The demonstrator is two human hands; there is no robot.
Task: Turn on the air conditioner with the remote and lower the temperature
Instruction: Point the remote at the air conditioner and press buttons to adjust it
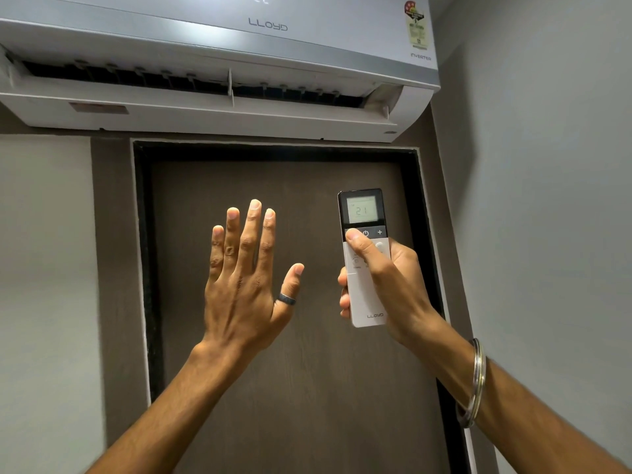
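Observation:
A white wall-mounted air conditioner point(219, 56) fills the top of the view. Its flap hangs open and a lit number, 22, glows on its front panel. My right hand point(386, 282) holds a slim white remote point(367, 302) upright, pointed at the unit. Its screen reads 21. My right thumb rests on the dark button strip, on the button left of the power symbol. My left hand point(246, 275) is raised flat below the unit, fingers spread, palm away from me, holding nothing. A dark ring sits on its thumb.
A dark brown door point(290, 371) in a black frame stands right below the unit, behind both hands. Grey walls point(547, 200) close in at left and right. A metal bangle point(475, 388) circles my right wrist.

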